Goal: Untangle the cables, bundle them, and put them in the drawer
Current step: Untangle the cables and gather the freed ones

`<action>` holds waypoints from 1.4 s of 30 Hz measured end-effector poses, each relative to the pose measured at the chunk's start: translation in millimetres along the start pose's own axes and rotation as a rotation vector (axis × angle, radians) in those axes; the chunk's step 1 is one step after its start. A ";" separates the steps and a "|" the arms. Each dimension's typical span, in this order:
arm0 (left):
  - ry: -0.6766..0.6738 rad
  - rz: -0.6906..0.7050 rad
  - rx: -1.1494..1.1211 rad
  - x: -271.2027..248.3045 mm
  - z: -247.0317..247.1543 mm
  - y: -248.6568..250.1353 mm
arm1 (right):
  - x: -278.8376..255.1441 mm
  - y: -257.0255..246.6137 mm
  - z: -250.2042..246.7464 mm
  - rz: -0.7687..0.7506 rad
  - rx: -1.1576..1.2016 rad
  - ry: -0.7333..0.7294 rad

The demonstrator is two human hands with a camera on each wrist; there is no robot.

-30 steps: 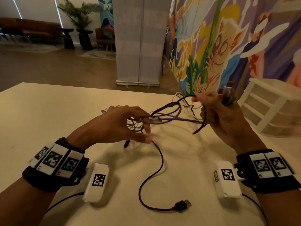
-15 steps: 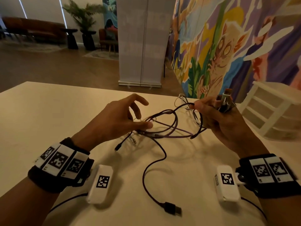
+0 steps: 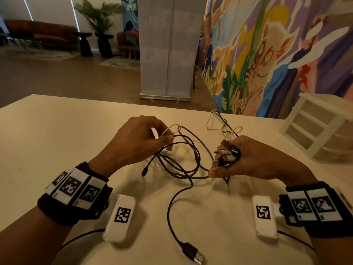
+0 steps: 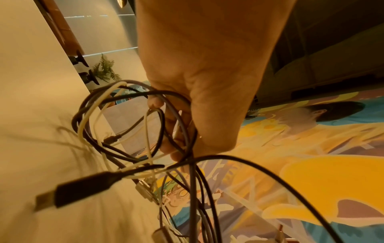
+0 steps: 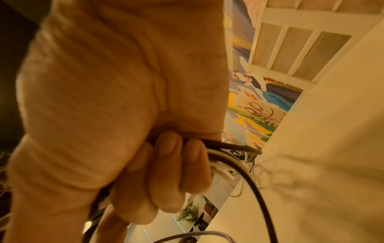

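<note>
At left of centre in the head view, my left hand (image 3: 133, 142) pinches looped strands of the tangled cables (image 3: 181, 155) above the pale table (image 3: 57, 131); the left wrist view shows its fingers (image 4: 172, 125) curled through dark, purple and white loops. One black lead trails from the knot toward the lower middle of the frame, ending in a USB plug (image 3: 193, 253) lying flat on the table. Right of centre, my right hand (image 3: 254, 161) is clenched around a fistful of cable ends and connectors (image 3: 227, 153), with white strands spilling behind it toward the table's far edge; the right wrist view shows the fingers (image 5: 172, 167) wrapped tight on black and white leads. At the far right edge, the white drawer unit (image 3: 322, 131) stands on the table well apart from the cables, its drawers closed; I cannot tell what is inside through the frosted fronts. A painted mural (image 3: 267, 50) fills the upper right.
</note>
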State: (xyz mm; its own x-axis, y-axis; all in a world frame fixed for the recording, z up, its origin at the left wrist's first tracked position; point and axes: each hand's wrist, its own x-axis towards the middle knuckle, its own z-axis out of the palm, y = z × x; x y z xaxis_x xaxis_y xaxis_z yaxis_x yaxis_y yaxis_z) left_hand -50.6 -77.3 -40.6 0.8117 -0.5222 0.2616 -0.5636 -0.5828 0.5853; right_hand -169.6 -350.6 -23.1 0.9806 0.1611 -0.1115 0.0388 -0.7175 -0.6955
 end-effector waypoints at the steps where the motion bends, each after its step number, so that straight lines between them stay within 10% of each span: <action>1: -0.001 0.001 -0.010 0.1 0.9 0.9 | -0.1 -0.5 0.1 0.017 -0.016 0.005; 6: -0.012 0.008 -0.102 -1.8 1.5 5.7 | -0.9 -3.5 0.2 0.035 -0.049 -0.014; 17: -0.170 0.081 -0.150 -6.1 5.5 7.8 | 24.1 0.5 20.1 -0.259 0.170 0.530; 21: -0.177 0.059 -0.102 -2.8 -0.3 -0.6 | 23.4 7.6 3.4 -0.157 0.491 0.799; 35: -0.250 0.001 -0.136 -0.8 2.4 4.1 | 21.4 8.7 2.7 -0.214 0.685 0.656; 42: -0.260 0.034 -0.115 -3.6 -1.4 4.5 | 23.9 11.7 2.6 0.021 0.451 0.745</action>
State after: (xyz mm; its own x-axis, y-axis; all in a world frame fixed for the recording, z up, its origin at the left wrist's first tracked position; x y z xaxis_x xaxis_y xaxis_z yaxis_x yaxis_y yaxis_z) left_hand -55.8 -77.2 -37.9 0.7180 -0.6907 0.0860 -0.5567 -0.4956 0.6667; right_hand -146.2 -353.3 -35.8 0.8569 -0.4472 0.2565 0.0945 -0.3530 -0.9309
